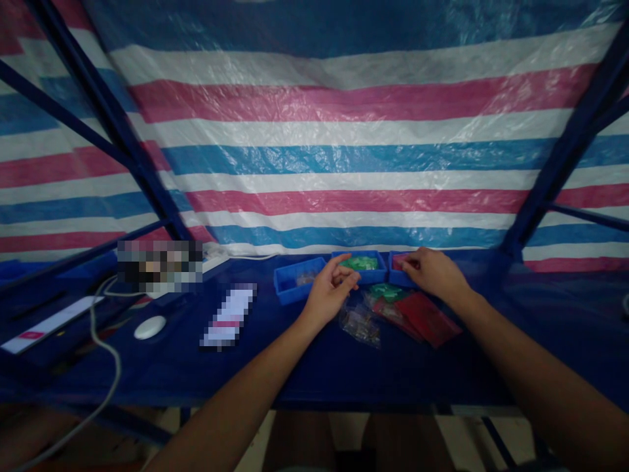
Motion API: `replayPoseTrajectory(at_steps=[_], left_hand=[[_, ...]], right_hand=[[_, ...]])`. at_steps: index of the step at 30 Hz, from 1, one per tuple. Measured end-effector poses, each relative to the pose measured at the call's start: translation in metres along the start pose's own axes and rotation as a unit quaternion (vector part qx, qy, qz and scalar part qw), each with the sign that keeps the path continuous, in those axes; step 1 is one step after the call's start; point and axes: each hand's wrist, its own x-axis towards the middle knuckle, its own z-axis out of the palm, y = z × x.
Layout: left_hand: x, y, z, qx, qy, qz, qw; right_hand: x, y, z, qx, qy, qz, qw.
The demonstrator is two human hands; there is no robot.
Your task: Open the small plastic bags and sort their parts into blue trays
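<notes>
My left hand (331, 288) hovers over the blue table just in front of two blue bins, its fingers curled with thumb and fingertips pinched together; what they hold, if anything, is too small to see. My right hand (432, 272) rests palm down at the right blue bin (399, 267), fingers reaching into its red contents. The middle blue bin (362, 265) holds green packets. The left blue bin (298, 280) holds small clear pieces. Between my hands lie a clear plastic bag (361, 322), a green packet (388, 292) and a red packet (428, 318).
A white mouse (150, 326) and its grey cable (105, 367) lie at the left, beside a white strip with a pink label (46, 326). A striped tarp (344, 151) on blue frame poles closes the back. The table edge (344, 396) runs near me.
</notes>
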Motion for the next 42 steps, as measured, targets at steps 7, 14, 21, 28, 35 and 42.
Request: replayPoseTrajectory(at_steps=[7,14,21,28,35,42], left_hand=[[-0.001,0.0,0.001,0.0,-0.01,-0.013,1.0],[-0.001,0.001,0.001,0.007,-0.018,-0.014,1.0],[-0.003,0.002,0.0,0.015,-0.025,-0.014,0.999],[-0.004,0.002,0.001,0.023,-0.026,-0.016,0.999],[-0.004,0.001,0.001,0.032,-0.026,-0.012,0.999],[-0.004,0.0,-0.001,0.047,-0.03,-0.009,0.998]], right_hand=[[0.0,0.003,0.0,0.082,0.002,-0.066,0.994],[-0.006,-0.002,-0.021,0.128,0.061,-0.1,0.985],[-0.022,-0.017,-0.023,0.241,-0.236,-0.133,0.932],[-0.023,-0.022,-0.013,0.34,-0.237,-0.111,0.904],[-0.019,-0.023,-0.005,0.296,-0.19,-0.146,0.925],[-0.019,-0.03,-0.004,0.224,-0.133,-0.187,0.947]])
